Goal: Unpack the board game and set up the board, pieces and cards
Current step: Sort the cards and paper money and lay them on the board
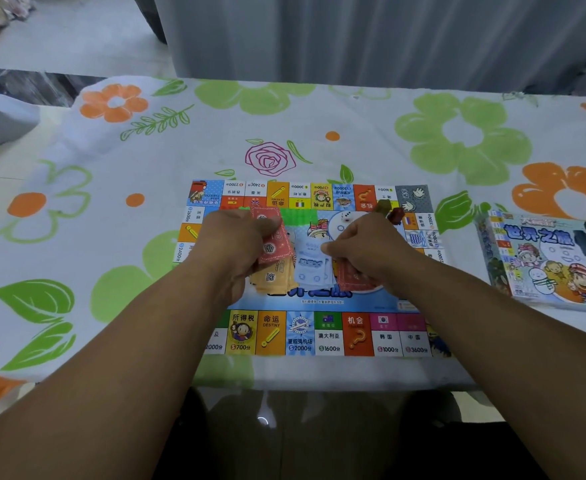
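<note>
Left hand (236, 237): is hovering over the left middle of the board, thumb and fingers pinching a red stack of notes (271, 239) that is tilting up off the surface
Right hand (364, 247): is hovering over the right middle of the board, apart from the left, fingers curling inward; fingertips are meeting the right edge of the light-blue notes (311, 268); whether they are actually gripping cannot be told
Yellow notes (270, 279): are lying fanned on the board centre, just under the held red stack
Light-blue notes: are lying between the two hands, beside the yellow ones
Second red stack (353, 283): is lying under the right hand, partly hidden by it
Board (319, 336): is lying flat and unfolded on the near middle of the table, its near row of coloured squares showing between the forearms
Green strip (298, 214): is lying on the board just beyond the hands; too blurred to identify
Die (347, 216): is sitting on a white circle in the far part of the board centre
Small pieces (392, 210): are standing at the far right of the board interior, red and olive, shapes unclear
Box (544, 258): is lying on the tablecloth well to the right of the board, printed lid facing up
Tablecloth (457, 140): is covering the table, white with green and orange flowers
Curtain (388, 36): is hanging beyond the far edge
Grey container (0, 109): is standing on the floor at far left
</note>
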### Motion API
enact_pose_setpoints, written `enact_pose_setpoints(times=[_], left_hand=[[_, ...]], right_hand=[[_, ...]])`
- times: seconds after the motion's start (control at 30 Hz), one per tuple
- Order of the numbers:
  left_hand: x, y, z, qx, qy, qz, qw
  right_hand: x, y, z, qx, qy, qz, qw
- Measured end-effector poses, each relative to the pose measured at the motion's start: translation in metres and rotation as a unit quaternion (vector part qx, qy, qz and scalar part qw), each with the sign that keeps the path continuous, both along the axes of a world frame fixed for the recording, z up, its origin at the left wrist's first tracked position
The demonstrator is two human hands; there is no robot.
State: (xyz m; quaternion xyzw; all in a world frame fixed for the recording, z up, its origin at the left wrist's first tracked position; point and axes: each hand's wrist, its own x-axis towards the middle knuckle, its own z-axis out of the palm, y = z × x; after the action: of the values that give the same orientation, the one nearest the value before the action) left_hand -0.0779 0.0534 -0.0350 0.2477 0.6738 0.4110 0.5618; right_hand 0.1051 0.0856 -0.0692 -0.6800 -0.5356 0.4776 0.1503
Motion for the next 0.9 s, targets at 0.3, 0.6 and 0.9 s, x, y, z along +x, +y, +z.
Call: enact_pose_setpoints(times=[0.3,0.6,0.9], left_hand=[[0.016,0.0,0.002,-0.001,0.038,-0.048,0.998],[0.035,0.005,0.001,-0.034,0.004,-0.049,0.998],[0.05,0.002,-0.001,-0.065,0.011,-0.114,0.991]], right_hand=[[-0.01,-0.01,0.024,0.005,0.21,0.035,0.977],[0.03,-0.001,0.016,-0.032,0.1,-0.05,0.993],[0.052,-0.008,0.005,-0.043,-0.017,-0.043,0.998]])
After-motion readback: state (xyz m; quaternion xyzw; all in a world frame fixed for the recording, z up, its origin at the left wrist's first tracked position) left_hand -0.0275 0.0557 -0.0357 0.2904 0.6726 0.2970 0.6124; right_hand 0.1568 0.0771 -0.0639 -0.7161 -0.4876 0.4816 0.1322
